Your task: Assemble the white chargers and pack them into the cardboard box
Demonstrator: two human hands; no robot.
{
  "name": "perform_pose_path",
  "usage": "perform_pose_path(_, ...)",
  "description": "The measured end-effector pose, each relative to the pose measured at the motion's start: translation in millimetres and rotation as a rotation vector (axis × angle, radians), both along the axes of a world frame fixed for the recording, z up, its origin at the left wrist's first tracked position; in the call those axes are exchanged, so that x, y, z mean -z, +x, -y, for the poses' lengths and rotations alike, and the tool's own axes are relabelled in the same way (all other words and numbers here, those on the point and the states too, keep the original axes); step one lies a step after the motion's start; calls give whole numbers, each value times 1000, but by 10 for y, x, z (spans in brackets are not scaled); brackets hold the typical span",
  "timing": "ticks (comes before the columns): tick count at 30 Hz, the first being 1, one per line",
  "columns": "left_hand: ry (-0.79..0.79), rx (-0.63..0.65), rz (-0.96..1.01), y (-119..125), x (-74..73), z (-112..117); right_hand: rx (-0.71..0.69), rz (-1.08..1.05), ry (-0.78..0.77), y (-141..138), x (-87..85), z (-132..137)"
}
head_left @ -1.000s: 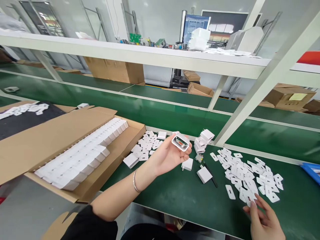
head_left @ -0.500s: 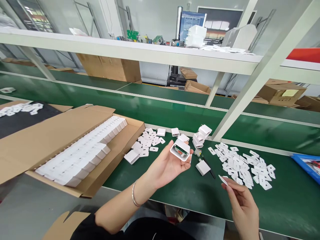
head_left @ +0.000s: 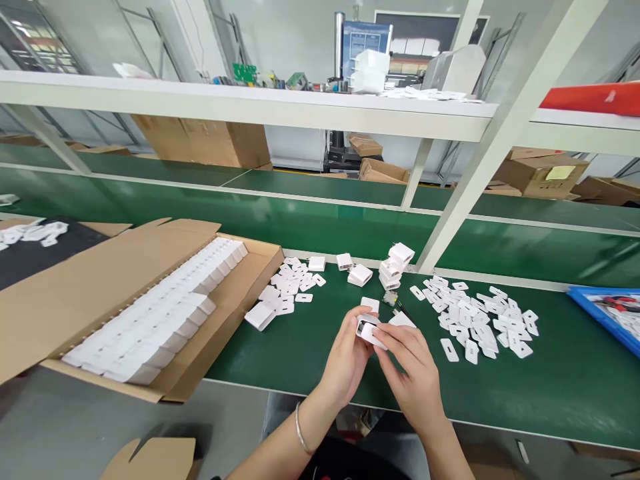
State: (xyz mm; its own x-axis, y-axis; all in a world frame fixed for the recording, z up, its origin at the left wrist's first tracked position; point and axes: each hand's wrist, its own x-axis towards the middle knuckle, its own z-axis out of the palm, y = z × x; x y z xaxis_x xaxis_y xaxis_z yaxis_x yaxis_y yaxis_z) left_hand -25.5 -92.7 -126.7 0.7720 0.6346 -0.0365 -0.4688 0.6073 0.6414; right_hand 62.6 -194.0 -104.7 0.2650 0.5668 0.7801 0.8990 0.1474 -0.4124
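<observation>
My left hand [head_left: 345, 363] is closed around a white charger housing [head_left: 367, 319], its open end facing me. Pinched in the fingers of my right hand [head_left: 411, 368] is a small white cover plate [head_left: 373, 335], which meets the housing's open end at a tilt. Part of the dark opening still shows beside the plate. Just behind my hands lie a white piece [head_left: 370, 304], another charger [head_left: 401, 319] partly hidden by my right fingers, and a small circuit board [head_left: 391, 298]. Loose cover plates [head_left: 473, 319] are heaped to the right of my right hand.
A cardboard box [head_left: 233, 333] with rows of white chargers [head_left: 165, 307] stands at left. More cover plates [head_left: 295, 281] and a charger [head_left: 261, 316] lie beside it. Chargers are stacked [head_left: 395, 265] near the shelf post [head_left: 463, 193]. A blue tray [head_left: 603, 320] sits at right.
My right hand has moved left from the plate heap, bringing the cover plate to the housing. My left hand has lowered and turned the housing. The view has shifted slightly.
</observation>
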Motion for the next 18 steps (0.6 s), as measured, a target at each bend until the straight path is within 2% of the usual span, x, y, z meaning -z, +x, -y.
perform_pose_path(11,-25,16,-63,-10,-2,109,-9,116,-2,81,154,-57)
perform_pose_path(14,14,21,-72,-23,46,115,-39,8,-31,50,168,-45)
perform_pose_path(18,99,0,-54,-32,152,135,-27,-322,-38,10,192,-31)
